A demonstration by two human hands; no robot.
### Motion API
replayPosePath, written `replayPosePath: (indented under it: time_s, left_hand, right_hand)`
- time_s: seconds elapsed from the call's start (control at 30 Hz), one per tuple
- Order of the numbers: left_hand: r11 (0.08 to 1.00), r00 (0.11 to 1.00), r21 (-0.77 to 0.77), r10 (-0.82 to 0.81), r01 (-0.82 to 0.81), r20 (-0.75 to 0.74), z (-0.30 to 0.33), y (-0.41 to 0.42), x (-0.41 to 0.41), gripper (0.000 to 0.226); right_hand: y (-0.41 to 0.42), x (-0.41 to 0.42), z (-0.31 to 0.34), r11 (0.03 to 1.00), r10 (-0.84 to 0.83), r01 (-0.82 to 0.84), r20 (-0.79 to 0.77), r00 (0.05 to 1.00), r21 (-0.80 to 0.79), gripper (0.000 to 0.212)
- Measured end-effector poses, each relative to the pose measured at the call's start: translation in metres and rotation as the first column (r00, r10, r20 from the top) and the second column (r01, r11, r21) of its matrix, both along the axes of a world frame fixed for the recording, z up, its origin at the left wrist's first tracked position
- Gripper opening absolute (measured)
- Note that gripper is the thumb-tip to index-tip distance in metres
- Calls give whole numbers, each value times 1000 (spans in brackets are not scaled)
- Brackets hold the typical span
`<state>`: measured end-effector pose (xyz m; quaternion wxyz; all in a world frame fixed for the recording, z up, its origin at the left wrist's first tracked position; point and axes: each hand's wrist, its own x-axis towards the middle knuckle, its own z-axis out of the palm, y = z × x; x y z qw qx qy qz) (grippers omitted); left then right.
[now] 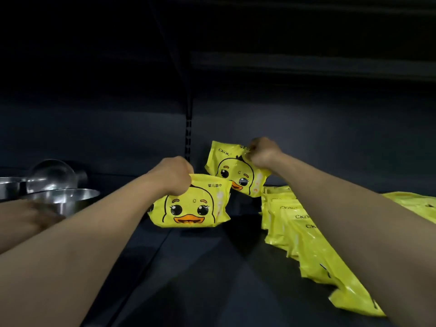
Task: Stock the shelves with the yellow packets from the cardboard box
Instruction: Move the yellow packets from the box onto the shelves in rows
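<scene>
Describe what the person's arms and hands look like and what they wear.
Both forearms are bare as far as the frame shows, with no sleeves in view. The left hand and right hand are gloveless; no watch, bracelet or ring is visible.

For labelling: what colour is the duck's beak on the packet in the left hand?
Orange, on the yellow packet the left hand grips; head view.

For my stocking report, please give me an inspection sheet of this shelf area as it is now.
Surface: dark shelf, partly bare.
Job's things: left packet upright; right packet tilted, behind it; row of yellow packets standing at right. Cardboard box not in view.
Clutter: steel bowls at left.
Hands: left hand grips left packet's top; right hand grips right packet's top.
Cables: nothing seen.
Surroundings: dark back panel, slotted upright.
</scene>
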<state>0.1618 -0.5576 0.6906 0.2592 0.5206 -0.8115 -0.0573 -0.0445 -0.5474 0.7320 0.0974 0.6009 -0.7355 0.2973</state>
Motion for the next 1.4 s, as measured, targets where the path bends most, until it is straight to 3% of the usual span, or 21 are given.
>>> replayPosePath:
  time_s: [0.3, 0.47, 0.57, 0.63, 0.8, 1.03, 1.4]
  left_hand:
    - [999, 991, -4, -38, 38, 132, -2, -27, 0, 32]
    - [999, 983, -9, -43, 46, 176, -5, -37, 0, 31]
    - [999, 982, -1, -48, 49, 182, -10, -43, 0, 30]
    - [999, 984, 6, -53, 53, 172, -13, -47, -1, 30]
    - [998, 983, 20, -57, 55, 175, -17, -52, -5, 31]
    - [995, 977, -11, -100, 104, 191, -13, -60, -26, 30]
    - [988, 983, -20, -150, 153, 108, -27, -95, -101, 27]
  right_hand:
    - [-57, 12, -21, 947, 52, 51, -306, 950, 318, 38]
    - [-74, 10, -39, 921, 76, 74, -362, 929, 383, 37]
    - [-80, 11, -48, 936, 55, 98, -413, 909, 339, 33]
    - [-81, 12, -51, 965, -30, 134, -414, 910, 225, 27]
    - [-77, 11, -45, 966, -185, 251, -520, 834, 58, 33]
    - [-42, -3, -15, 957, -234, 288, -525, 818, 24, 38]
    - [1, -69, -12, 962, -135, 238, -522, 842, 135, 29]
